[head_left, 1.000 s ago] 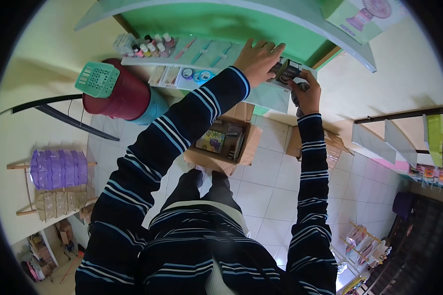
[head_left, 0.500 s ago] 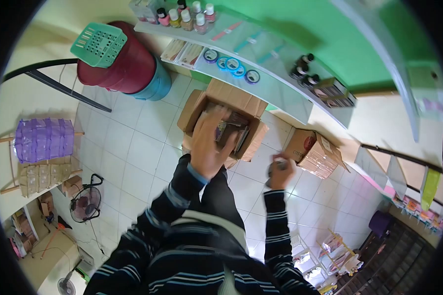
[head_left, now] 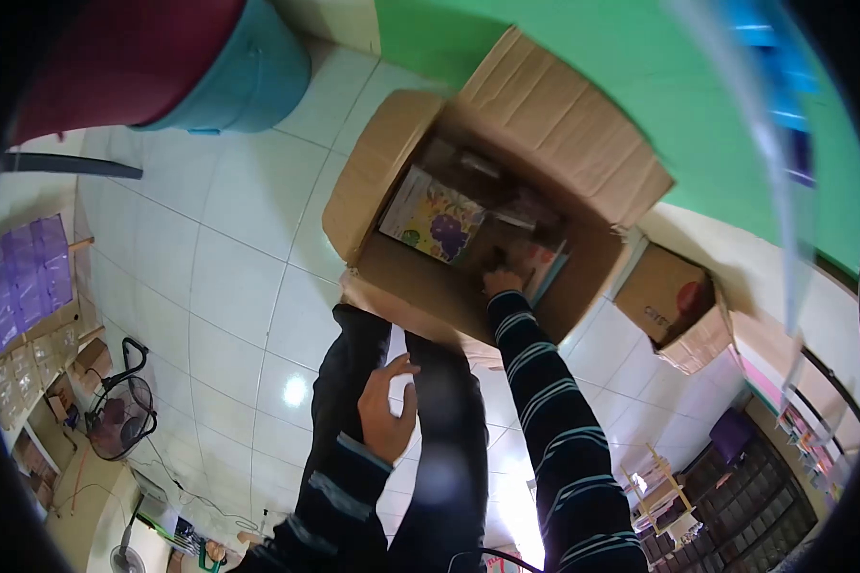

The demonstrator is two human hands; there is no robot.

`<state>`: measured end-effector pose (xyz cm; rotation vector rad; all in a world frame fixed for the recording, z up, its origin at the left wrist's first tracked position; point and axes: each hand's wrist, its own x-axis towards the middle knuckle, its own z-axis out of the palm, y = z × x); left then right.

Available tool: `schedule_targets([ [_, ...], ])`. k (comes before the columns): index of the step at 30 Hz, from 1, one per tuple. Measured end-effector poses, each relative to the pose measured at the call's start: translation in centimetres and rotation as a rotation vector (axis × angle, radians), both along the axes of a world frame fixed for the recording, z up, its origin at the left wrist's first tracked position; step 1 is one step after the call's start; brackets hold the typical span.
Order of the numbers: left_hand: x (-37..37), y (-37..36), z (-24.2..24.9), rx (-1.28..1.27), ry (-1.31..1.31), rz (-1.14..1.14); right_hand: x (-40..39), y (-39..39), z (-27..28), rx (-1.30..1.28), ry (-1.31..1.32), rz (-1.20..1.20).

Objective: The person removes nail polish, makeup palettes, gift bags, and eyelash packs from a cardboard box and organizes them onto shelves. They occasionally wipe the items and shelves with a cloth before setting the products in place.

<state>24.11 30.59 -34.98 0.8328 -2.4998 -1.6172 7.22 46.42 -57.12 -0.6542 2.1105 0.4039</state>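
Cardboard box is standing open; inside its near right corner the right hand is showing, grip unclear. Along its left edge a grape-printed packet is lying. Beyond the near edge, the left hand is hanging loosely open.

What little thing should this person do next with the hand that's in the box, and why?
Probably lower the right hand slightly and release anything it may hold: it is inside the open cardboard box, near the grape-printed pack, while the left hand is outside, seemingly empty. Whether the right hand grips something is too unclear to tell.
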Motion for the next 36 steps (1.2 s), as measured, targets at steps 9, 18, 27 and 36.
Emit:
schedule_targets([
  [9,-0.5,0.5,0.4,0.213,-0.235,0.079,0.8,2.4,-9.5,0.236,0.001,0.057],
  [18,-1.0,0.7,0.0,0.289,-0.328,0.104,-0.8,2.7,-7.0,0.143,-0.314,0.499],
  [27,-1.7,0.4,0.1,0.319,-0.367,0.121,-0.5,3.0,-9.5,0.025,-0.036,-0.038],
  [36,-0.9,0.2,0.3,0.324,-0.379,0.113,-3.0,1.2,-10.2,0.263,0.182,-0.156],
])
